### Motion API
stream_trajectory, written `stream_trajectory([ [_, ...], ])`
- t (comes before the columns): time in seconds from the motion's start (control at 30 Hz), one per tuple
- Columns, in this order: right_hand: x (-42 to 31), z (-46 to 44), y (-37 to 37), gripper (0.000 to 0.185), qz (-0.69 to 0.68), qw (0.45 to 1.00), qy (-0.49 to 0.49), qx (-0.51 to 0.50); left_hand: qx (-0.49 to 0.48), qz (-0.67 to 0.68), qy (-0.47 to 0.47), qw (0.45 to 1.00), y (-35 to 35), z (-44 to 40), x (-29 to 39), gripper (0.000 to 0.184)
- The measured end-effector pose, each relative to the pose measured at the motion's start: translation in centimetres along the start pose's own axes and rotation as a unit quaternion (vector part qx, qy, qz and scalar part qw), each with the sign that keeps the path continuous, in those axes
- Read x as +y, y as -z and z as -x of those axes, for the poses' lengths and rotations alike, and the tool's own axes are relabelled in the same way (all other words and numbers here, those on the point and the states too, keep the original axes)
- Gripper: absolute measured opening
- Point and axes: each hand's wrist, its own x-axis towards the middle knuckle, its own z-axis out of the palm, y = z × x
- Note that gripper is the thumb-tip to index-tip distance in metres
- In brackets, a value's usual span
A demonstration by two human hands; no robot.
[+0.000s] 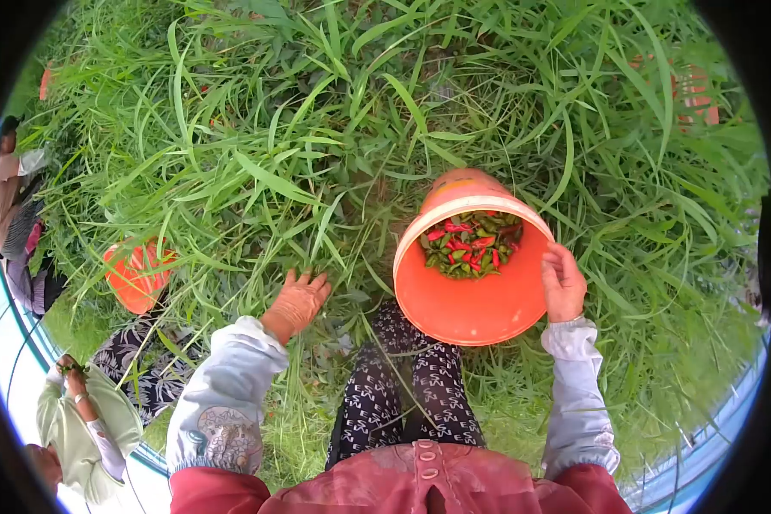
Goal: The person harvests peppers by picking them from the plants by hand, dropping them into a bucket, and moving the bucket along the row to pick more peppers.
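Note:
My right hand (564,283) grips the rim of an orange bucket (463,313), its fingers curled over the right edge. The bucket leans with its mouth toward me, in front of my legs. Red and green chili peppers (474,245) lie heaped inside it, down at the bottom. My left hand (300,301) reaches into the grass left of the bucket, apart from it. Its fingers are stretched out and spread, and nothing shows in them. Tall green grass (274,180) surrounds both hands, with leafy plants low among the blades.
Another orange bucket (140,276) stands at the left, partly behind grass. Near it a person in a light green top (94,411) holds something green. Farther left is another person (17,214). An orange object (696,92) shows through the grass at the upper right.

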Motion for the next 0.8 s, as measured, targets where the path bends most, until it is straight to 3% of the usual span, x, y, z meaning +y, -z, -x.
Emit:
stream_trajectory([
  [0.03,-0.6,-0.5,0.0,0.03,0.17,0.982,0.081,-0.031,0.027,-0.043,-0.014,0.999,0.9,-0.2,0.6,0.051],
  [0.07,-1.3,-1.1,0.0,0.033,0.333,0.927,0.16,-0.06,0.03,-0.047,-0.011,0.998,1.8,-0.6,1.1,0.051],
  [0.13,-3.8,-2.6,-0.6,0.038,0.348,0.92,0.164,-0.078,0.012,-0.1,0.013,0.995,6.5,-1.6,2.3,0.05],
  [0.2,-5.3,-4.0,-1.3,0.034,0.373,0.883,0.285,0.026,0.053,-0.1,0.004,0.994,9.8,-2.6,3.1,0.046],
  [0.27,-4.8,-5.5,-1.9,0.034,0.409,0.853,0.319,0.057,0.018,-0.078,-0.037,0.996,13.3,-4.6,3.0,0.04],
  [0.3,-2.5,-6.8,-1.8,0.036,0.292,0.941,0.161,-0.049,0.023,-0.081,-0.036,0.996,14.4,-5.8,2.3,0.04],
  [0.33,-1.9,-7.5,-1.9,0.038,0.16,0.975,-0.006,-0.153,0.104,-0.081,-0.04,0.99,15.2,-7.2,1.6,0.037],
  [0.4,-1.6,-7.8,-1.2,0.043,0.179,0.962,-0.001,-0.208,0.211,-0.066,-0.005,0.975,17.6,-9.9,-0.7,0.035],
  [0.47,-0.2,-7.0,-1.3,0.042,0.068,0.974,0.052,-0.208,0.298,-0.132,0.079,0.942,18.9,-12.2,-4.6,0.038],
  [0.53,-0.6,-6.6,-1.5,0.043,0.063,0.98,0.036,-0.187,0.248,-0.106,0.213,0.939,19.3,-13.0,-8.8,0.062],
  [0.6,-1.7,-6.1,-1.7,0.045,0.213,0.962,0.094,-0.142,0.162,-0.055,0.314,0.934,18.9,-11.6,-12.1,0.087],
  [0.67,-1.9,-6.1,-2.3,0.044,0.255,0.949,0.124,-0.139,0.105,0.043,0.361,0.926,16.3,-10.2,-14.8,0.096],
  [0.73,-1.7,-6.5,-2.3,0.039,0.265,0.956,0.067,-0.11,0.044,0.135,0.371,0.918,11.5,-9.7,-16.3,0.1],
  [0.77,-0.5,-6.8,-2.2,0.034,0.265,0.955,0.101,-0.086,0.034,0.098,0.362,0.926,8.7,-9.7,-15.8,0.103],
  [0.8,-0.2,-6.8,-2.2,0.034,0.263,0.955,0.103,-0.091,0.006,0.143,0.378,0.915,8.6,-9.1,-13.9,0.105],
])
